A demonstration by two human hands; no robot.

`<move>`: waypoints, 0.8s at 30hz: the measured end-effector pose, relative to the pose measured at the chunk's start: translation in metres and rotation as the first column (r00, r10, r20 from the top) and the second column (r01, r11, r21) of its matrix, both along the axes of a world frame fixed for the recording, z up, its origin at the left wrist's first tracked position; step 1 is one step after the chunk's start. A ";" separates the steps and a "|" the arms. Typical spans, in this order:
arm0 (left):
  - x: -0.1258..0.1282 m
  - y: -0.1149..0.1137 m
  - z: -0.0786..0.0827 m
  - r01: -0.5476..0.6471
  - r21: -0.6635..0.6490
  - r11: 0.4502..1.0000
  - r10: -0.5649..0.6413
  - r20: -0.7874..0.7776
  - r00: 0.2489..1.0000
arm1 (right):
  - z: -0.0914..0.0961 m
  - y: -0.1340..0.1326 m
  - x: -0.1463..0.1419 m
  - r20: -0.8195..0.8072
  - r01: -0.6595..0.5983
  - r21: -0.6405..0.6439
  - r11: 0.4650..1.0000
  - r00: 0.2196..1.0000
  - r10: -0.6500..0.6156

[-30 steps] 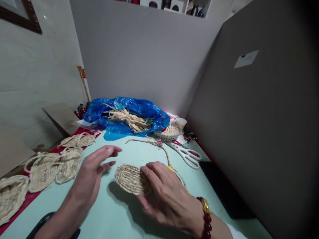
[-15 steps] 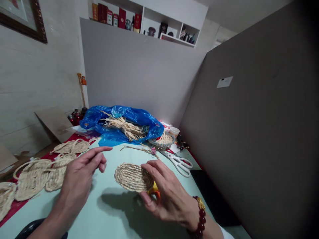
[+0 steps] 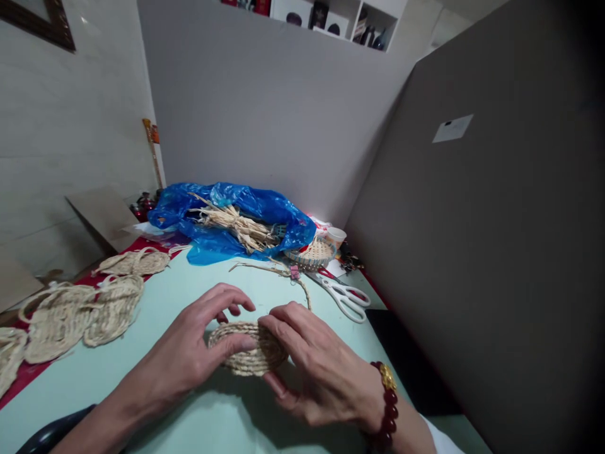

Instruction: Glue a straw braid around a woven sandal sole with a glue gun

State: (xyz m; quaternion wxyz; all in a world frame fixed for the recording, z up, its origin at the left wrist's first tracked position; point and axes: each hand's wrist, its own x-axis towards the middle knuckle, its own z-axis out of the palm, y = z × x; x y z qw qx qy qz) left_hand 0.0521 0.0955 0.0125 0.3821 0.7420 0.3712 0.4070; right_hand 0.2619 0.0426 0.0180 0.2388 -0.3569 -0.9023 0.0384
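A small oval woven straw sole is held just above the pale green table. My left hand grips its left end, thumb along the near edge and fingers curled over the top. My right hand, with a dark red bead bracelet at the wrist, holds the sole's right end with fingers on top and thumb beneath. A braided straw cord trails from the sole toward the back of the table.
Several finished straw sandals lie at the left on a red cloth. A blue plastic bag with loose straw sits at the back, beside a small woven basket, a paper cup and white scissors. A grey partition stands right.
My left hand came in from the left and took hold of the sole's left end. The sole has tipped flatter between both hands. The view swung up and back down.
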 end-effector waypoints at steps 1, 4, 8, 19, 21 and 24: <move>0.001 -0.001 0.000 0.033 -0.030 0.999 -0.034 -0.022 0.999 | 0.000 0.000 0.000 -0.004 -0.006 -0.001 1.000 1.000 0.006; 0.000 -0.002 0.001 0.103 -0.082 0.991 -0.110 -0.082 0.991 | 0.000 0.000 -0.001 -0.026 -0.018 -0.004 1.000 0.999 0.018; -0.005 -0.005 -0.002 0.052 0.057 0.997 -0.045 -0.128 0.991 | 0.001 -0.002 -0.001 -0.119 -0.042 -0.008 0.999 0.992 0.040; -0.012 -0.015 -0.007 -0.119 0.248 0.961 0.153 -0.123 0.981 | -0.001 -0.003 0.001 -0.262 0.013 0.044 0.999 0.965 0.000; -0.009 -0.017 -0.006 -0.148 0.236 0.960 0.175 -0.097 0.980 | 0.001 -0.003 0.001 -0.261 -0.001 0.043 0.999 0.965 0.012; -0.007 -0.019 -0.006 -0.157 0.228 0.961 0.186 -0.109 0.977 | 0.002 -0.004 0.001 -0.279 -0.022 0.023 0.999 0.960 0.027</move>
